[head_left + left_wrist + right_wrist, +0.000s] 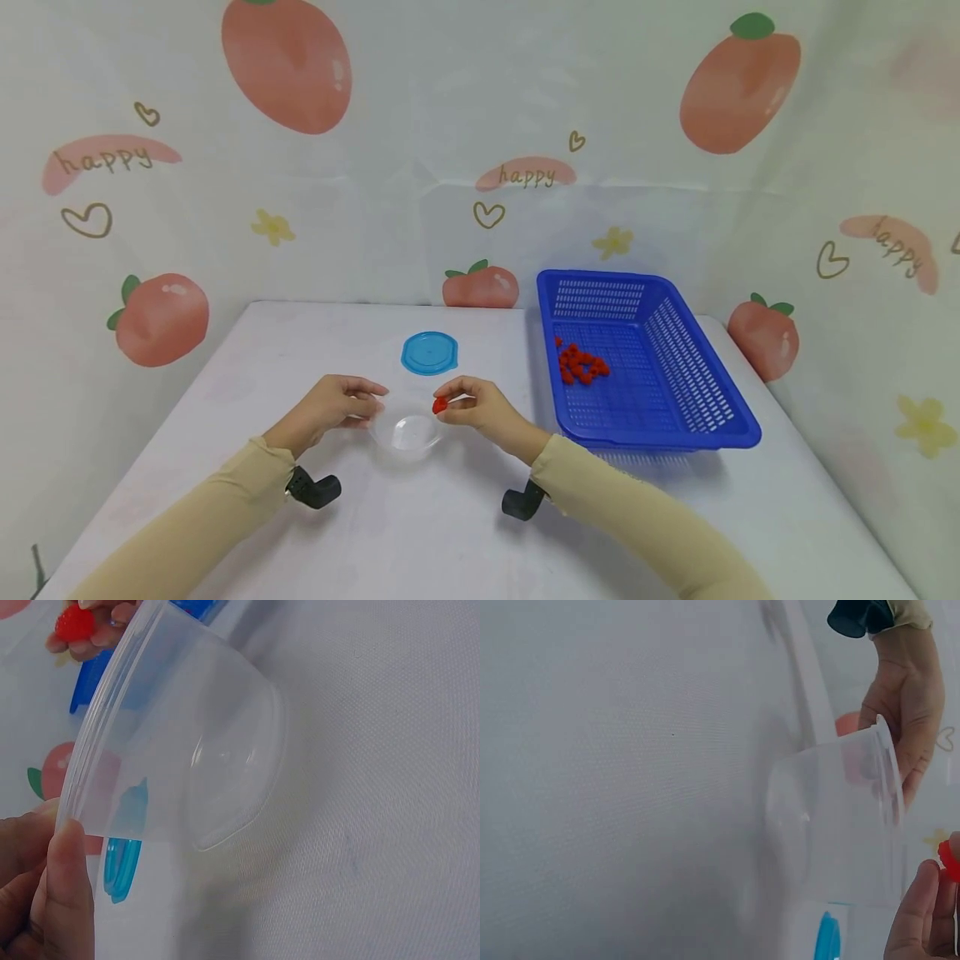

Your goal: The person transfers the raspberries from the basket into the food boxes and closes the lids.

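Note:
My left hand [333,408] pinches the rim of a clear plastic bowl [407,435] between thumb and fingers, at the bowl's left side. In the left wrist view the left fingers [69,870] lie right at that rim. My right hand [486,410] holds a small red, bumpy, raspberry-like piece [439,405] between thumb and fingertips, at the bowl's right rim. The same red piece [74,624] shows beyond the rim in the left wrist view. Through the bowl's clear wall [832,817] in the right wrist view, part of the background shows.
A blue lid [430,353] lies flat on the white table [315,533] behind the bowl. To the right stands a blue perforated basket [637,400], with several red pieces [577,364] gathered at its left side. A fruit-patterned cloth [390,125] hangs behind the table.

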A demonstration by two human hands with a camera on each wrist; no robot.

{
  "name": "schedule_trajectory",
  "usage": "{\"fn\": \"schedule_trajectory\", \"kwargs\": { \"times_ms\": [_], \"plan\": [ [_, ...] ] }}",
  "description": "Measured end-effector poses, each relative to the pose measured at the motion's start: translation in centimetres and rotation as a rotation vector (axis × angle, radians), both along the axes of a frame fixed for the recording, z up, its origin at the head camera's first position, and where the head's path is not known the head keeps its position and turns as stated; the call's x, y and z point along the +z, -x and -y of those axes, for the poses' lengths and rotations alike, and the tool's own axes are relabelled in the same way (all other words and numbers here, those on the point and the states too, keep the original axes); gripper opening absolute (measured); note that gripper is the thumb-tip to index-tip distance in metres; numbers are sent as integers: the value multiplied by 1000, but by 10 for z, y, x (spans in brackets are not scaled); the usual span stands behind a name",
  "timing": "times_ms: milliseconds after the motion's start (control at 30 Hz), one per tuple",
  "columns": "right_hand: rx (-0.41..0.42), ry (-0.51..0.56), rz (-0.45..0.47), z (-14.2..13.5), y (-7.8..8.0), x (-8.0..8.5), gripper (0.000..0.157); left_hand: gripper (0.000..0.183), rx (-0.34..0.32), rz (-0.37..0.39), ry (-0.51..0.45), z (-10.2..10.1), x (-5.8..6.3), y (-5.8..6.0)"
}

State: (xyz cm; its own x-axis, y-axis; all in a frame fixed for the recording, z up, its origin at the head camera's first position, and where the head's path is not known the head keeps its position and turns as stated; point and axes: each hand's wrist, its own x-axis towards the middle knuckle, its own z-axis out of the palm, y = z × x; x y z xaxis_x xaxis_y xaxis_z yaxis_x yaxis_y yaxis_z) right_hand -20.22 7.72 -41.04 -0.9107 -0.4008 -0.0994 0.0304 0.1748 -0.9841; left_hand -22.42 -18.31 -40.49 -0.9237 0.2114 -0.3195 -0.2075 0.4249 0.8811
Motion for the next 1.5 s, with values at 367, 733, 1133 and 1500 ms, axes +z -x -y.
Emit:
{"fn": "schedule_trajectory", "kwargs": {
  "times_ms": [367, 733, 1133, 1500],
  "plan": [
    [-15, -42, -25, 5, 3, -4, 29, 36, 5, -2, 17, 0, -1, 1],
    [-5, -57, -46, 8, 4, -6, 28, 36, 5, -3, 19, -1, 0, 0],
    [21, -76, -67, 8, 6, -7, 31, 36, 11, 2, 33, -2, 2, 0],
    [16, -81, -63, 8, 5, -7, 32, 36, 12, 5, 37, -2, 2, -1]
  ]
}}
